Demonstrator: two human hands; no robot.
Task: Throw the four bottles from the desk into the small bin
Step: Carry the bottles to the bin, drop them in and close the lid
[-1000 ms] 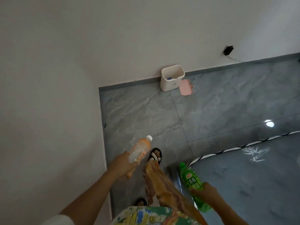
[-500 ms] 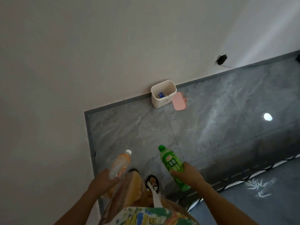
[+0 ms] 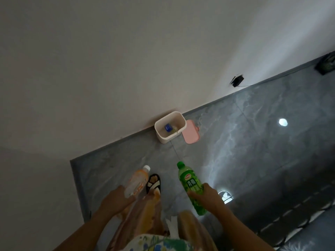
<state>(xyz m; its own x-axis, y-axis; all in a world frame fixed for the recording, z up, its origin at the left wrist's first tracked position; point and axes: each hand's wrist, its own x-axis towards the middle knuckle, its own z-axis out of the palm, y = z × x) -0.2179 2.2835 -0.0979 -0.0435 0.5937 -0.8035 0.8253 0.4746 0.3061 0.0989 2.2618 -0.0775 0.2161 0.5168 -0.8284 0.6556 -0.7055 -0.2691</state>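
My left hand (image 3: 116,201) grips an orange drink bottle (image 3: 137,180) with a white cap, its neck pointing forward. My right hand (image 3: 208,198) grips a green bottle (image 3: 190,185) with a green cap, also pointing forward. Ahead on the floor, against the wall, stands the small white bin (image 3: 170,126), open at the top. Inside it I see a blue cap and a pale bottle lying at the bottom. Both hands are well short of the bin, low in the view.
A pink lid (image 3: 191,132) lies on the grey tiled floor right beside the bin. White walls (image 3: 108,69) meet in a corner on the left. A black wall socket (image 3: 237,80) with a cable sits to the right. My sandalled foot (image 3: 153,182) is between the bottles.
The bin has come closer and larger in view as I walk toward it. Both bottles stay gripped; the right hand with the green bottle has come forward level with the left.
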